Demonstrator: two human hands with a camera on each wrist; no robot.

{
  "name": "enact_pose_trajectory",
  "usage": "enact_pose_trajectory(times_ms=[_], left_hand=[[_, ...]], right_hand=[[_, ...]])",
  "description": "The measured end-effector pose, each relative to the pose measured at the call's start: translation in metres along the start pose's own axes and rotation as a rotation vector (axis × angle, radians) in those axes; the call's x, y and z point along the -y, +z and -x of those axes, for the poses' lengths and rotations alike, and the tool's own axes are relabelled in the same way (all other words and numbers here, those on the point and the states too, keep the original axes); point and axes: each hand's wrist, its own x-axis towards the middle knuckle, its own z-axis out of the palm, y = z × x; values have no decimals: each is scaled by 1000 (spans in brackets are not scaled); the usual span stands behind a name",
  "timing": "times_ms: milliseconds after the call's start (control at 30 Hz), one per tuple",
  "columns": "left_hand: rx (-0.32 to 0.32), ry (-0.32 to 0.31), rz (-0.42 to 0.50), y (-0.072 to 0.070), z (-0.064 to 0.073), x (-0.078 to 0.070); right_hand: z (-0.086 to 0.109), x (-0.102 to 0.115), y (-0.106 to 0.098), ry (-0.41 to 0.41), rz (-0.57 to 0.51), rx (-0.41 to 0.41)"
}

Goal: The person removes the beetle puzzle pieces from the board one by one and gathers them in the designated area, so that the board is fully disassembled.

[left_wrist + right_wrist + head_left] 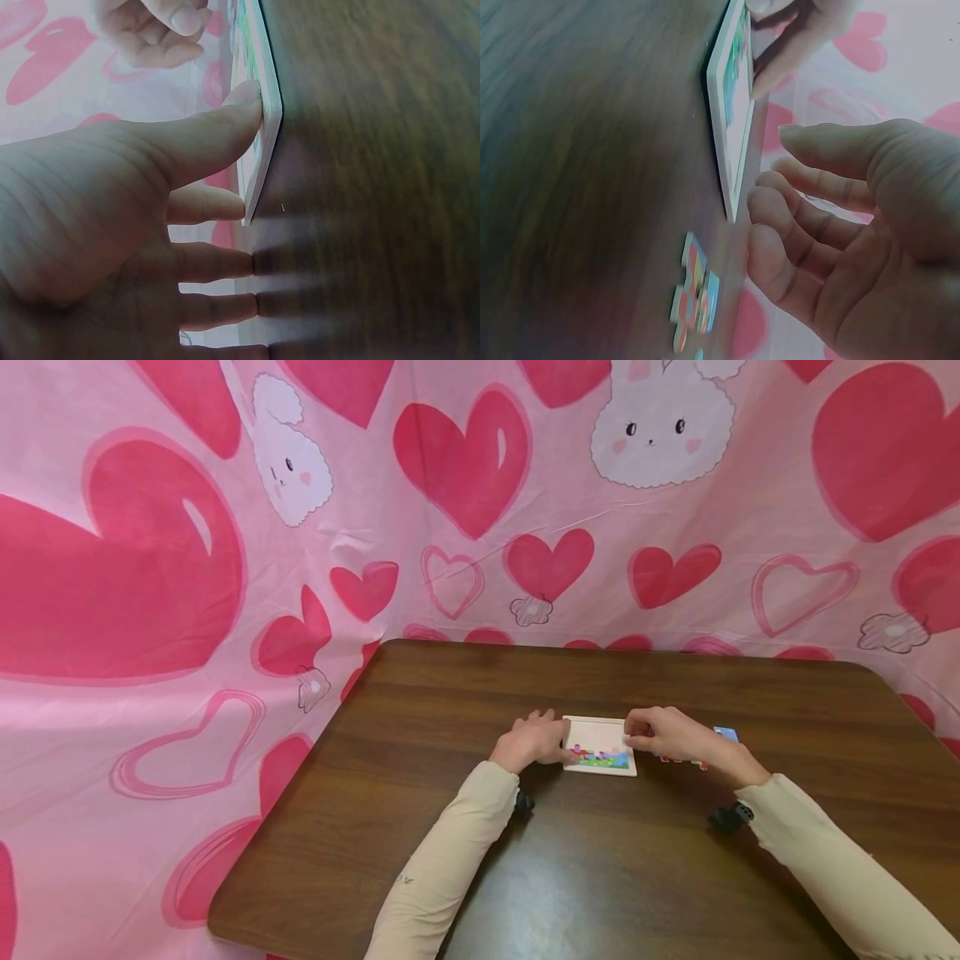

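Observation:
A white-framed jigsaw puzzle board (600,727) lies flat on the wooden table, with colourful joined pieces (603,758) filling its near part and a pale bare area behind them. My left hand (531,742) rests at the board's left side. Its thumb lies on the frame, and the other fingers reach out straight with their tips at the frame edge and tabletop. Over the board's right edge is my right hand (667,732), its fingers loosely bent. In the right wrist view, nothing shows between that hand's thumb and fingertips (766,238).
Loose puzzle pieces (692,292) lie right of the board, partly hidden under the right hand and wrist in the head view; one blue piece (726,732) shows past the wrist. Behind the table (450,693) hangs a pink cloth (465,568) printed with hearts and rabbits.

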Motion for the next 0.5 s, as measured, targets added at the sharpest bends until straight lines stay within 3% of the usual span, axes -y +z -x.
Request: enact_pose_trajectory(times_ms=[267, 500], left_hand=[[-1, -5, 3, 0, 0, 0], [8, -12, 7, 0, 0, 0]], right_hand=[[-12, 14, 10, -53, 49, -9], [-23, 21, 20, -78, 45, 47]])
